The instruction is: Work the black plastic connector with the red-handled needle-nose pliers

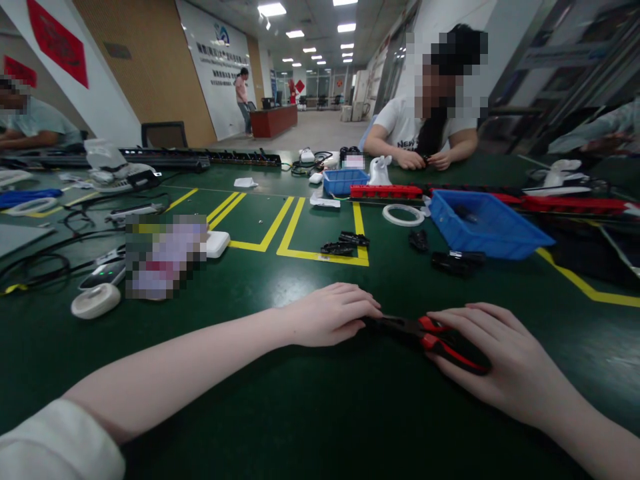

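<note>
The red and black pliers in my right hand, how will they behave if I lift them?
The pliers will probably feel stiff and fairly heavy for their size, since the nose looks like metal. The handles look coated, so they are likely not very slippery. With the handles spread apart, they may pivot if lifted by just one.

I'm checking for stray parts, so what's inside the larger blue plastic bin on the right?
Small dark pieces show inside the blue rectangular plastic bin, toward its left, too blurred to identify. Its near wall hides part of the inside; anything there can't be seen.
</note>
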`<state>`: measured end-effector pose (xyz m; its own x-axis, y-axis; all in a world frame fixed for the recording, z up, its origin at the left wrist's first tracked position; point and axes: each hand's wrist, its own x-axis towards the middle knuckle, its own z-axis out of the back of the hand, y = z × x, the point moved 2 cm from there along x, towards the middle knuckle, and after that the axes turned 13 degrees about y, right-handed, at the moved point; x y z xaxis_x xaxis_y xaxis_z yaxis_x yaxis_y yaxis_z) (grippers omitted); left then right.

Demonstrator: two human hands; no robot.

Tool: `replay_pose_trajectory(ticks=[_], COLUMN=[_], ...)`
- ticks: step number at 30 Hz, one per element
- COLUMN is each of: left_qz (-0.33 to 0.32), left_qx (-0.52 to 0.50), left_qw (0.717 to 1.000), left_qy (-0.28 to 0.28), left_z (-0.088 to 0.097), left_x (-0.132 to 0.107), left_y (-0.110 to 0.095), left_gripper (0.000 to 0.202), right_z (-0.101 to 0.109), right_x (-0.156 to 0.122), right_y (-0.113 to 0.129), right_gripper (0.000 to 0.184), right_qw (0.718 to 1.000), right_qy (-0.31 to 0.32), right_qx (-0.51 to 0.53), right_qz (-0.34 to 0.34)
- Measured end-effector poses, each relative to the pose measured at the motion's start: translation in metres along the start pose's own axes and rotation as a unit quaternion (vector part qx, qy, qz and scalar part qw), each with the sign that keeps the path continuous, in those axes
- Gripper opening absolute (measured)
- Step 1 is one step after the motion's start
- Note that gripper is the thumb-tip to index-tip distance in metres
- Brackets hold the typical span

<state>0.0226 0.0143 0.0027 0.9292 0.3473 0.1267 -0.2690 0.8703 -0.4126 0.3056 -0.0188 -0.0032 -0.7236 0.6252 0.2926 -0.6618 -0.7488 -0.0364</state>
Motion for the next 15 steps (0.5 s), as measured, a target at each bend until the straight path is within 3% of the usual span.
replay_pose_trajectory(ticks=[15], left_qz=[0.007], left_qx=[0.01], left_qw=[1.0], left_qy=[-0.002], left_z=[-0.0024], left_x=[-0.0014], left_y=[0.0033], left_gripper=[0.022], right_z=[-0.0026], right_x=[-0.0022], right_y=[-0.0014], right_gripper=[0.042], right_qw=[1.0], right_qy=[0.007], right_qx=[0.018], right_qz=[-0.023])
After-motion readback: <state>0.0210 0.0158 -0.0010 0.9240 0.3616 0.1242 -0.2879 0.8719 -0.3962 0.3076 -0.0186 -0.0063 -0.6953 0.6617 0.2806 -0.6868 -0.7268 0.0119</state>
